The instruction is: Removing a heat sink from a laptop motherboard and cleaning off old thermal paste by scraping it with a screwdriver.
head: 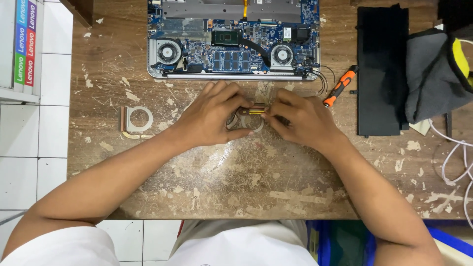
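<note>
A scratched, paint-flecked brown wooden table [221, 182] fills the middle of the frame. At its upper centre lies an opened silver laptop base with a blue circuit board [232, 42] and 2 round fans laid bare. To the upper right a flat black rectangular battery pack [382, 74] lies on the wood, with a crumpled grey cloth with a yellow edge [436, 74] overlapping its right side and white cables [456, 157] trailing at the right edge. Between the laptop and the battery rests a small orange-and-black screwdriver [339, 87], just above the right hand. At centre left, well apart from the hands, sits a copper-and-silver heat-sink piece with a round opening [134, 120]. At the centre of the frame both hands meet over a small metal heat-pipe piece with a copper bar and curved silver plates [252, 114], lying on the table just below the laptop. The left hand [212, 118] pinches its left end, fingers curled around it; the right hand [303, 120] pinches the right end with thumb and fingertips.
</note>
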